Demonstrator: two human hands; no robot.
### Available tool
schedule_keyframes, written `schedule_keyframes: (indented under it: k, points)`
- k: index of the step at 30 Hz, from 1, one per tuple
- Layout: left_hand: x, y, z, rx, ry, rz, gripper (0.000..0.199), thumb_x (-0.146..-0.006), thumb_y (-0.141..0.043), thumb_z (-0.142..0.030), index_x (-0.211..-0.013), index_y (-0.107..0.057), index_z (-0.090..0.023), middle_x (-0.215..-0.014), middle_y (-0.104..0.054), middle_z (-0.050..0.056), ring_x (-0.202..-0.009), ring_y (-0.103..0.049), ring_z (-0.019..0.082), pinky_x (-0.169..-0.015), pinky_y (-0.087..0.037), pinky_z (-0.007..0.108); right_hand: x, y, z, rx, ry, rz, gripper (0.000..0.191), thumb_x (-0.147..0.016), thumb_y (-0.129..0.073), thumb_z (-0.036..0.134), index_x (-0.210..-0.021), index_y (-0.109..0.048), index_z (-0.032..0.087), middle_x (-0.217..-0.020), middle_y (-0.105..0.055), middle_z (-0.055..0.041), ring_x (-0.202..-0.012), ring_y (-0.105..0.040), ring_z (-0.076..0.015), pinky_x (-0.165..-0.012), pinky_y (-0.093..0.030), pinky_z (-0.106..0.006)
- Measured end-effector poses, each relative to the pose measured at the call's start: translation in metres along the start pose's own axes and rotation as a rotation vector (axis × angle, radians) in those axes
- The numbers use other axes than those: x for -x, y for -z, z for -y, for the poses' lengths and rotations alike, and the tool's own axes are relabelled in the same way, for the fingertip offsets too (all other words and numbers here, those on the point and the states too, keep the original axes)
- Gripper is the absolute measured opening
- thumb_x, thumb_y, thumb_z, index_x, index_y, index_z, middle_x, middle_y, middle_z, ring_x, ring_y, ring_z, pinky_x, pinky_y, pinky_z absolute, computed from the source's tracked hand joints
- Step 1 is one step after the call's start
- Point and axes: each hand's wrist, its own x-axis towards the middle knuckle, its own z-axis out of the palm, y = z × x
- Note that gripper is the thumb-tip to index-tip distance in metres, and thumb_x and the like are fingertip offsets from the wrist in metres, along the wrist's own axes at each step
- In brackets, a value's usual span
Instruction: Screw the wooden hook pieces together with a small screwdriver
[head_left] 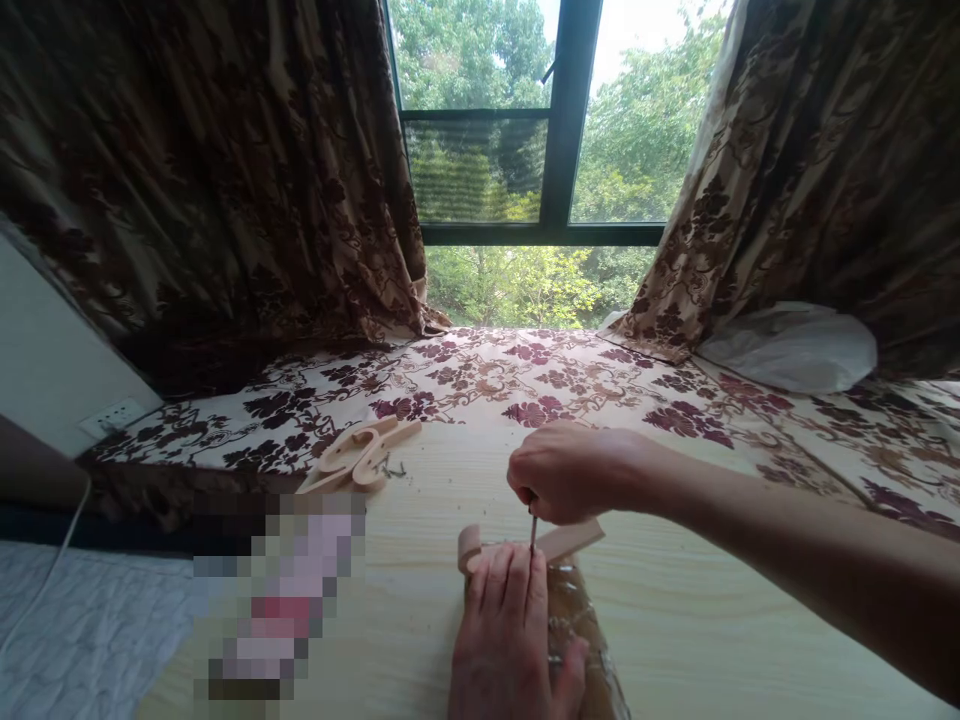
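Observation:
My right hand point(559, 470) is closed in a fist around a screwdriver point(533, 530). Its thin metal shaft points straight down; the handle is hidden inside the fist. Under the tip, a pale wooden piece point(570, 540) with a curled end lies across a brown taped package point(581, 625). My left hand point(506, 625) rests flat over the near side of the wooden piece and the package, fingers stretched forward and thumb apart. The fingertips lie close to the shaft, and they hide the spot where the tip meets the wood.
More curved wooden pieces point(360, 455) lie at the left of the light wooden tabletop point(712, 600), beside a few small screws point(394, 468). A blurred-out object point(292, 600) is at the left edge. Behind are a floral-covered ledge point(525, 375), a white plastic bag point(795, 345) and curtains.

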Motion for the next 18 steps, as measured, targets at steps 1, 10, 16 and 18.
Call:
schedule_keyframes:
  k: [1, 10, 16, 18]
  points:
    - [-0.001, 0.002, 0.0, 0.012, 0.002, 0.013, 0.05, -0.085, -0.047, -0.047, -0.118, -0.056, -0.011, -0.119, -0.061, 0.012, -0.111, -0.055, 0.029, -0.089, -0.047, 0.042, 0.0, -0.001, -0.001, -0.002, -0.006, 0.001, 0.025, -0.07, -0.054, 0.011, -0.087, -0.072, 0.012, -0.079, -0.07, -0.0098, -0.06, -0.051, -0.0131, -0.052, -0.032, -0.027]
    - [-0.004, 0.012, -0.003, 0.051, 0.029, 0.093, 0.053, -0.082, -0.053, -0.045, -0.122, -0.054, -0.01, -0.124, -0.058, 0.014, -0.114, -0.052, 0.031, -0.092, -0.047, 0.046, 0.004, 0.014, 0.0, -0.053, -0.041, 0.071, 0.029, -0.072, -0.058, 0.017, -0.098, -0.072, 0.016, -0.082, -0.07, -0.0079, -0.062, -0.053, -0.0147, -0.052, -0.033, -0.027]
    - [-0.003, 0.011, -0.002, 0.052, 0.023, 0.118, 0.055, -0.082, -0.054, -0.047, -0.123, -0.054, -0.011, -0.126, -0.058, 0.013, -0.116, -0.052, 0.031, -0.093, -0.047, 0.046, 0.003, 0.006, -0.004, -0.092, -0.024, 0.062, 0.028, -0.074, -0.054, 0.014, -0.094, -0.072, 0.017, -0.081, -0.07, -0.0061, -0.063, -0.052, -0.0134, -0.055, -0.034, -0.026]
    - [-0.003, 0.011, -0.001, 0.049, 0.028, 0.106, 0.055, -0.081, -0.054, -0.048, -0.122, -0.055, -0.011, -0.125, -0.058, 0.013, -0.115, -0.052, 0.031, -0.093, -0.048, 0.046, 0.002, 0.003, -0.006, -0.107, -0.046, 0.058, 0.027, -0.074, -0.055, 0.018, -0.094, -0.072, 0.017, -0.08, -0.069, -0.0058, -0.062, -0.052, -0.0134, -0.055, -0.035, -0.026]
